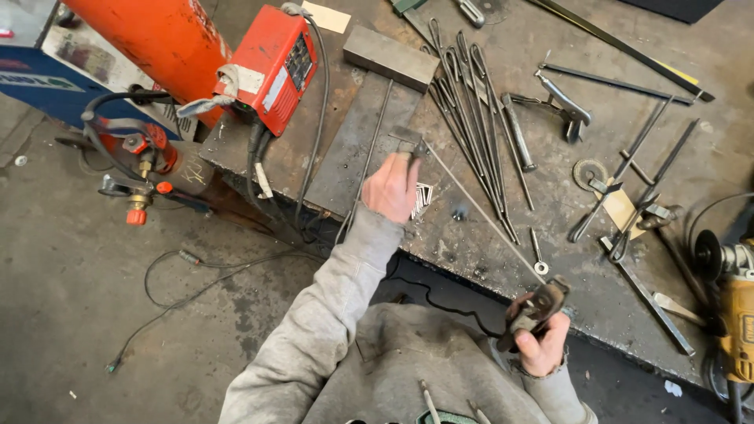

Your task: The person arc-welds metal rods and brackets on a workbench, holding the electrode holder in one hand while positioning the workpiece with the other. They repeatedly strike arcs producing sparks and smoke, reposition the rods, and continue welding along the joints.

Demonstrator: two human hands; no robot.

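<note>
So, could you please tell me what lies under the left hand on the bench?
Under the left hand lies a small fan of short pale metal pins on the steel bench. The hand covers part of the pile, so how many there are cannot be seen.

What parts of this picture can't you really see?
- Head view: the left hand covers its own fingertips, hiding how it grips the thin rod.
- The right hand wraps the locking pliers, hiding their handles.
- The yellow angle grinder is cut off by the right edge.
</note>
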